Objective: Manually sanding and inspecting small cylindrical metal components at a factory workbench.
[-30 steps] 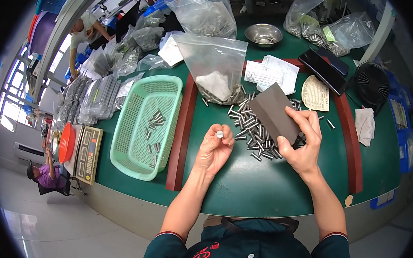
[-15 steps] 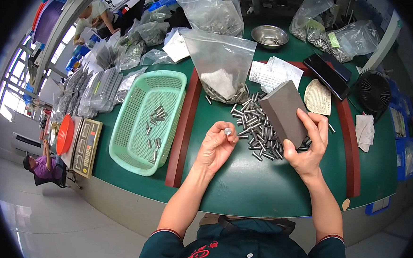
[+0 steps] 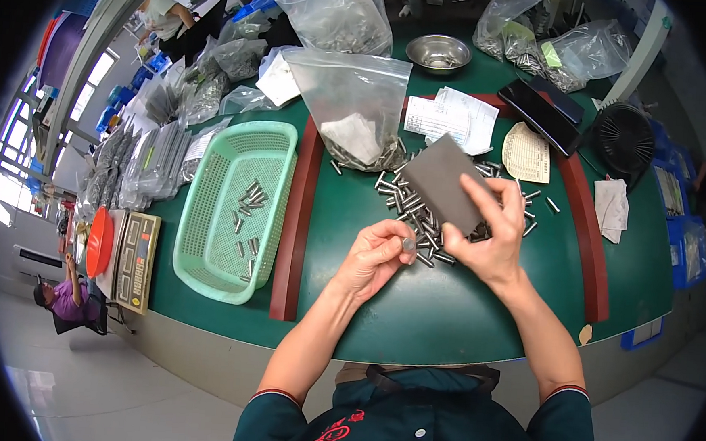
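Observation:
Between the fingers of my left hand (image 3: 369,258) is a short metal pin (image 3: 408,245), its round end turned up. My right hand (image 3: 491,239) grips a grey-brown rectangular block (image 3: 446,182) by its edges, tilted with a broad face showing. The block is over a heap of loose metal pins (image 3: 424,227) and hides part of it. Its lower corner is near the pin in my left hand; whether they touch I cannot tell. Behind the heap stands an open clear plastic bag (image 3: 348,99) with more pins and a white paper inside.
A green plastic basket (image 3: 283,192) with several pins stands left, beyond a red-brown strip (image 3: 293,241); another strip (image 3: 586,235) lies right. Farther back are papers (image 3: 477,115), a metal bowl (image 3: 438,53), a phone (image 3: 539,117) and a black fan (image 3: 623,144). A scale (image 3: 136,264) sits far left.
My right hand has brought the block left and closer to my left hand, turning its broad face more into view. My left hand keeps the pin. The whole view has shifted slightly.

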Available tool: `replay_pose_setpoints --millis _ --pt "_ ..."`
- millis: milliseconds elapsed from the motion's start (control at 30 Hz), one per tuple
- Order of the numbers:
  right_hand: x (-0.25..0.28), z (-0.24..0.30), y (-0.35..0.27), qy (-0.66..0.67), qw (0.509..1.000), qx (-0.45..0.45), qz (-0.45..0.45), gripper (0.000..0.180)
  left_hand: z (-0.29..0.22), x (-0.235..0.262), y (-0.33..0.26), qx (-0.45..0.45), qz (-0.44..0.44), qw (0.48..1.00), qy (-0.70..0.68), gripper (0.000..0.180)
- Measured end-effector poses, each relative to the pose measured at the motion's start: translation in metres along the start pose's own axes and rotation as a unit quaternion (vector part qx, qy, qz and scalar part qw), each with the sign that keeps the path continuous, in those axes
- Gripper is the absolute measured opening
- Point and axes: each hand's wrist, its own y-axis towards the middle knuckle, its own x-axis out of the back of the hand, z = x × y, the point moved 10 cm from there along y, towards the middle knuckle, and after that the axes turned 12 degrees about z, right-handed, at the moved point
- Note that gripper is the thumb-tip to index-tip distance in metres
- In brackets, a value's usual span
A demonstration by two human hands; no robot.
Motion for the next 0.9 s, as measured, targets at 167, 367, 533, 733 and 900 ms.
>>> replay_pose_setpoints --millis 167,367,533,733,900 --pt "-0.012 0.064 -0.018 0.090 0.981 0.154 0.071 0.061 0.006 0.004 -0.002 0.054 -0.090 0.990 -0.093 0.039" --pt "0.010 -0.017 -0.006 -0.003 1.000 -0.016 -0.026 0.064 -0.009 -0.009 0.003 0.001 -0.035 0.999 0.028 0.016" --pt "0.017 -0.016 -0.006 0.022 0.999 -0.031 -0.037 0.064 -0.010 0.001 0.001 -0.004 -0.068 0.998 0.009 0.019" --pt "0.021 -0.026 -0.007 0.014 0.998 -0.043 -0.048 0.064 -0.026 0.006 -0.006 -0.060 -0.095 0.990 0.089 0.014" --pt "0.021 -0.026 -0.007 0.012 0.998 -0.041 -0.051 0.064 -0.049 -0.014 -0.005 -0.085 -0.097 0.916 0.380 0.019"
